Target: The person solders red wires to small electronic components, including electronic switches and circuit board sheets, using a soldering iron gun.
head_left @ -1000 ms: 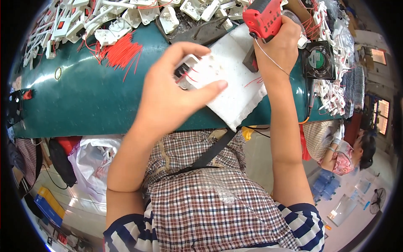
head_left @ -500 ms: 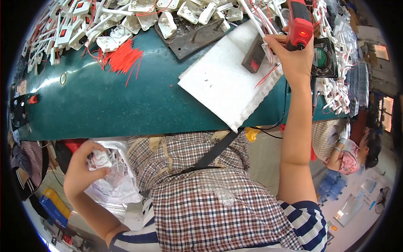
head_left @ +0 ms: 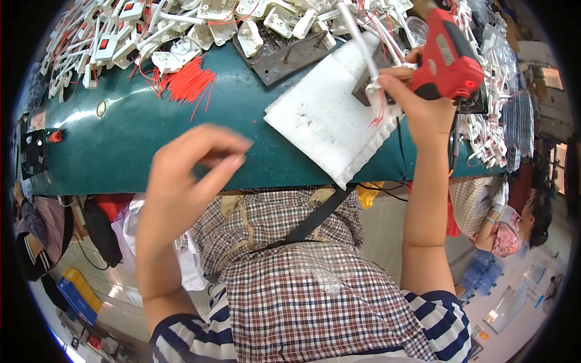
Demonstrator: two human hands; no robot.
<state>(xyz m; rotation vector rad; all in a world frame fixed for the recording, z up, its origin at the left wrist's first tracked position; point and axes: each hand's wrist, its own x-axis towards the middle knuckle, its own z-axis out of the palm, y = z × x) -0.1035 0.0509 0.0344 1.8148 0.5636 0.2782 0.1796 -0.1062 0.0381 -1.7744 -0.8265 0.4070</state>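
My right hand (head_left: 426, 112) is closed round a red and black gun-shaped power tool (head_left: 451, 57). Its thumb and finger also touch a white tubed part (head_left: 362, 45) with thin red wires dangling from it, above a white foam sheet (head_left: 315, 115). A dark block (head_left: 362, 89) sits on the foam, partly hidden by this hand. Over the bench's near edge, my left hand (head_left: 196, 166) is blurred by motion; its fingers are curved, with a gap to the thumb and nothing visible between them.
White plastic housings (head_left: 106, 48) with tubes and wires pile along the back. A bundle of red wires (head_left: 190, 81) lies on the green bench (head_left: 145, 145), beside a dark metal plate (head_left: 290, 57). A white bag (head_left: 190, 260) hangs below. Another person (head_left: 505, 227) is at far right.
My left hand has come up from the white bag to above the bench edge, leaving the white piece it was at. The red tool has tilted right, and the tubed part has lifted off the block.
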